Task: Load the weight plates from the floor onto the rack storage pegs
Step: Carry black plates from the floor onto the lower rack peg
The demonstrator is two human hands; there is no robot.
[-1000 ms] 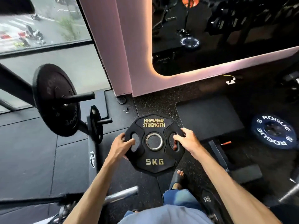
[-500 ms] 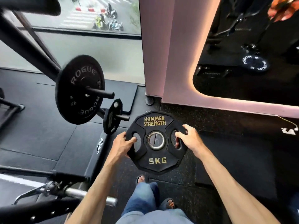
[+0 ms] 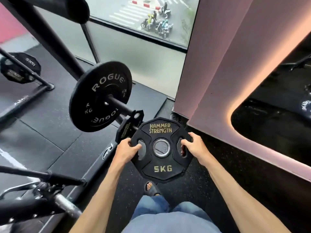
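i've got both hands, left (image 3: 125, 151) and right (image 3: 196, 147), clamped on the black rubber twelve-sided 5kg plate (image 3: 161, 149); i'd line its steel-ringed hole with the far-left black peg (image 3: 120, 106).

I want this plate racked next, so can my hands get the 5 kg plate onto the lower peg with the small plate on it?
Probably yes. Both hands, left and right, hold the 5 kg plate just short of the lower peg, whose end looks bare past the small plate.
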